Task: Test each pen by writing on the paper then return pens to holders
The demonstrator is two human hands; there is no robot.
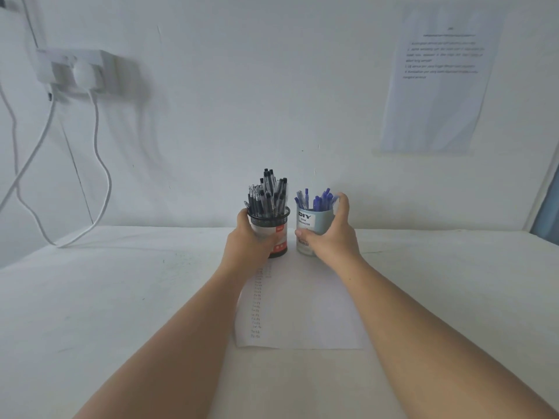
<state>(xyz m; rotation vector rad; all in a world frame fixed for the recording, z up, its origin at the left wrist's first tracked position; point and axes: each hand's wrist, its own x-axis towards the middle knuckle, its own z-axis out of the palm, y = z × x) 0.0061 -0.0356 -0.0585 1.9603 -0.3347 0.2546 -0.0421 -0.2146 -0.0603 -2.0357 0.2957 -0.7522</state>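
Two pen holders stand side by side at the far end of a white sheet of paper (305, 313). The black mesh holder (278, 234) with a red and white label is full of black pens (269, 192); my left hand (249, 240) is wrapped around its left side. The pale blue holder (307, 225), labelled as a desk organizer, carries several blue pens (320, 201); my right hand (329, 234) grips it from the right, thumb across its front. A column of small pen marks runs down the paper's left part.
Everything rests on a white table (121, 297) against a white wall. A wall socket (81, 71) with white cables hangs at the upper left. A printed sheet (438, 80) is stuck to the wall at the upper right.
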